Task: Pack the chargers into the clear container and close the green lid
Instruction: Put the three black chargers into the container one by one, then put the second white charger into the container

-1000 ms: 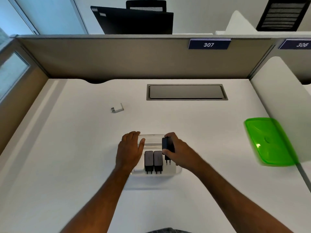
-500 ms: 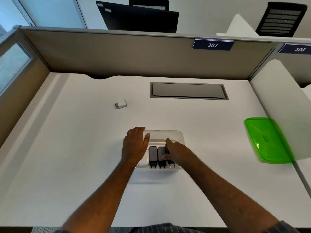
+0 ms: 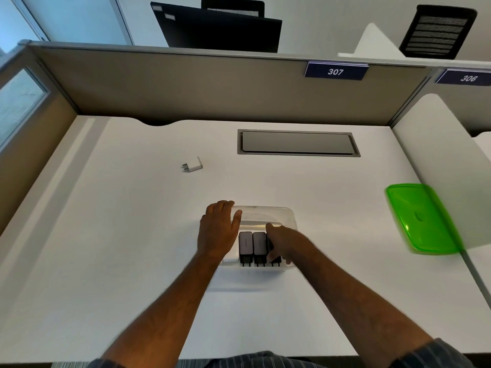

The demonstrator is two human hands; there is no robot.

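Observation:
The clear container [image 3: 265,210] stands on the white desk in front of me. Two black chargers [image 3: 252,245] lie side by side in it, prongs toward me. My right hand [image 3: 285,241] covers a third black charger [image 3: 275,258] just right of them, fingers closed around it inside the container. My left hand [image 3: 219,229] lies palm down over the container's left end, fingers spread, thumb over the rim. Something white [image 3: 229,259] shows under that hand. A white charger [image 3: 192,165] lies on the desk at the far left. The green lid [image 3: 422,219] rests at the right.
A grey cable hatch [image 3: 297,142] is set into the desk behind the container. Beige partition walls [image 3: 212,88] close off the back and left, and a white divider [image 3: 446,166] stands at the right behind the lid.
My right hand has lowered the third black charger from above the container's rim down beside the other two. My left hand has stayed on the container's left end.

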